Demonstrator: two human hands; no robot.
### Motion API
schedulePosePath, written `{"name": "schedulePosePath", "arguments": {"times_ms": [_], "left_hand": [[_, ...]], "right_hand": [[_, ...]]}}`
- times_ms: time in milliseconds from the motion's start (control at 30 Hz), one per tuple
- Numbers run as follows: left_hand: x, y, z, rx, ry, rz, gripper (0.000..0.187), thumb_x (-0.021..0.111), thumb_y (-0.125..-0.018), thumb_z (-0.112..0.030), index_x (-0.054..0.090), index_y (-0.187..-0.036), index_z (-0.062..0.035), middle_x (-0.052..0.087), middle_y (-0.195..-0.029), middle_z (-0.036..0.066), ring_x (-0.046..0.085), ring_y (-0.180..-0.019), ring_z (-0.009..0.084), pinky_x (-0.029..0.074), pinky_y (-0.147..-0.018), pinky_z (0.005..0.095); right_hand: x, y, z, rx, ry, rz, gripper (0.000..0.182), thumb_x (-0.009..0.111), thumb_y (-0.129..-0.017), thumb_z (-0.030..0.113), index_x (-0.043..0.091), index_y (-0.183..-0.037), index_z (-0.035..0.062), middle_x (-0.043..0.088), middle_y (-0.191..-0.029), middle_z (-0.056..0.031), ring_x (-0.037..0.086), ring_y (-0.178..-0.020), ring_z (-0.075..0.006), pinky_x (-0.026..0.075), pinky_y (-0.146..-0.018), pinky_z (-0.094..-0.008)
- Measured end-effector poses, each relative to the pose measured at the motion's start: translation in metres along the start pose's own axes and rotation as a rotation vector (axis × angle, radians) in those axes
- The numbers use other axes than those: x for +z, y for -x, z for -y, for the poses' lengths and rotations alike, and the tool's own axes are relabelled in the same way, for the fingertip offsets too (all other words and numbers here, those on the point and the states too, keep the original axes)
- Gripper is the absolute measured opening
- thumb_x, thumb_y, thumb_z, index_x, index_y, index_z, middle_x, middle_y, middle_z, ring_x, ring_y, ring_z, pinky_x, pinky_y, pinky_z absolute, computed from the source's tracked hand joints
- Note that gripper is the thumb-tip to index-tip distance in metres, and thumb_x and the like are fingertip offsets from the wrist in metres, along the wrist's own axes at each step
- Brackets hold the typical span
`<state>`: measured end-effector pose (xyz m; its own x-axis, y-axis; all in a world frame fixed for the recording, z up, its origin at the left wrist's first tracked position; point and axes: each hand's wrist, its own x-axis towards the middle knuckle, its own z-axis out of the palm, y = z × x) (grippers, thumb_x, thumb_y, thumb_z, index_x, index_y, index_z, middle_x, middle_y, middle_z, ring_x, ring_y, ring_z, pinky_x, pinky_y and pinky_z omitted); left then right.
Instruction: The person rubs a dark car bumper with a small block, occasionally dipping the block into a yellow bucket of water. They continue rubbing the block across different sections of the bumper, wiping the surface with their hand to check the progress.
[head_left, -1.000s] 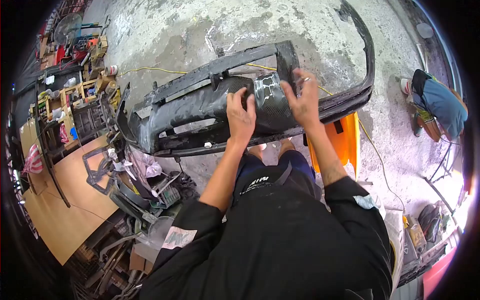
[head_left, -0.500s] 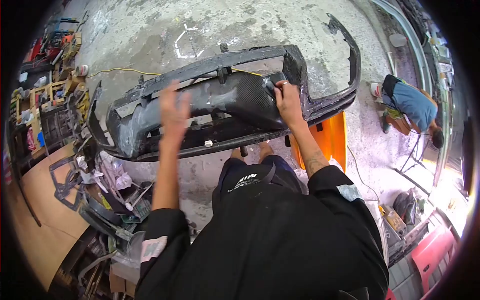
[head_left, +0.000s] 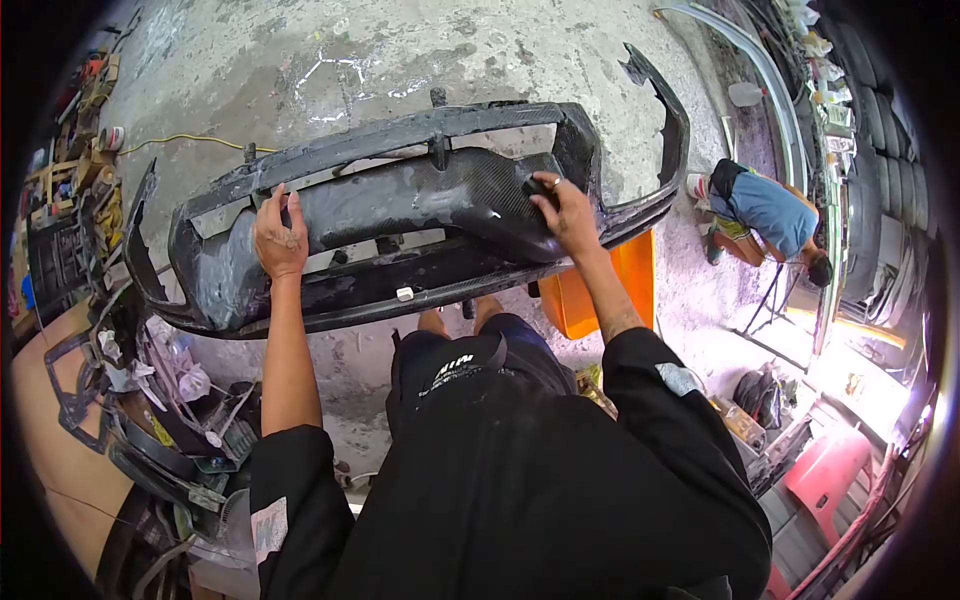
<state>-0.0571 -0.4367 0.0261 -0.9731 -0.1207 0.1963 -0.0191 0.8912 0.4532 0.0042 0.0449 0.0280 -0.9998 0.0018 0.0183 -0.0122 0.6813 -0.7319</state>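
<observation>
A black car bumper [head_left: 385,200] with a carbon-fibre weave and grey, dusty sanded patches lies across in front of me. My left hand [head_left: 281,235] is at its left part, fingers stretched up toward the upper edge of the middle panel, holding nothing. On the right end of that panel, my right hand [head_left: 566,215], with a ring on one finger, pinches a small dark pad [head_left: 533,187] against the weave. The pad's kind is hard to make out, as the fingers partly cover it. A small white piece [head_left: 404,293] sits on the bumper's lower lip.
An orange plastic container [head_left: 590,290] stands under the bumper's right side. Another person [head_left: 775,210] in a blue shirt bends over at the right. Parts and bags [head_left: 180,380] crowd the left, beside a tan board [head_left: 70,480]. A yellow cord [head_left: 195,139] crosses the floor behind.
My left hand, blurred in motion before, has come down onto the bumper's left part. My right hand stays at the panel's right end with the pad. The whole view has shifted.
</observation>
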Motion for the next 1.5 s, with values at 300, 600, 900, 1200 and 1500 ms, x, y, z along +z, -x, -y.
{"name": "schedulePosePath", "arguments": {"times_ms": [300,600,900,1200,1500], "left_hand": [[-0.002,-0.001,-0.005,0.020,-0.039,-0.005,0.031,0.061,-0.105,-0.026,0.074,-0.122,-0.0033,0.074,-0.106,0.018,0.069,-0.101,0.0375,0.053,-0.090,0.0446],[0.001,0.001,-0.001,0.031,-0.021,-0.056,0.026,0.063,-0.103,-0.029,0.075,-0.112,-0.0077,0.074,-0.098,0.009,0.069,-0.096,0.0314,0.051,-0.086,0.0441],[-0.002,0.004,-0.004,0.048,0.000,-0.069,0.024,0.063,-0.102,-0.028,0.075,-0.104,-0.0077,0.072,-0.097,0.010,0.068,-0.096,0.0342,0.051,-0.086,0.0467],[-0.004,0.003,-0.005,0.038,-0.045,-0.045,0.024,0.063,-0.102,-0.029,0.076,-0.104,-0.0093,0.073,-0.101,0.007,0.067,-0.099,0.0310,0.049,-0.087,0.0446],[-0.001,0.001,-0.002,0.026,-0.050,-0.071,0.025,0.063,-0.102,-0.029,0.076,-0.103,-0.0082,0.072,-0.101,0.008,0.066,-0.097,0.0317,0.049,-0.087,0.0447]], "right_hand": [[0.030,-0.003,-0.004,-0.136,0.178,-0.144,0.022,0.079,-0.090,0.011,0.075,-0.111,0.0049,0.065,-0.101,-0.0162,0.062,-0.098,-0.0365,0.050,-0.089,-0.0448],[0.033,-0.029,-0.010,-0.112,0.277,-0.025,0.015,0.075,-0.093,0.016,0.077,-0.101,0.0036,0.064,-0.096,-0.0176,0.063,-0.095,-0.0378,0.051,-0.086,-0.0473],[0.040,-0.024,0.000,-0.090,0.334,-0.136,0.013,0.076,-0.091,0.014,0.074,-0.098,0.0029,0.063,-0.097,-0.0195,0.064,-0.099,-0.0387,0.051,-0.089,-0.0476],[0.059,-0.039,-0.022,-0.173,0.420,-0.205,0.014,0.078,-0.087,0.011,0.071,-0.095,0.0018,0.059,-0.090,-0.0188,0.062,-0.093,-0.0408,0.050,-0.084,-0.0489],[0.056,-0.018,-0.012,-0.045,0.198,-0.161,0.011,0.076,-0.088,0.012,0.075,-0.091,0.0016,0.061,-0.094,-0.0225,0.061,-0.091,-0.0422,0.049,-0.082,-0.0493]]}}
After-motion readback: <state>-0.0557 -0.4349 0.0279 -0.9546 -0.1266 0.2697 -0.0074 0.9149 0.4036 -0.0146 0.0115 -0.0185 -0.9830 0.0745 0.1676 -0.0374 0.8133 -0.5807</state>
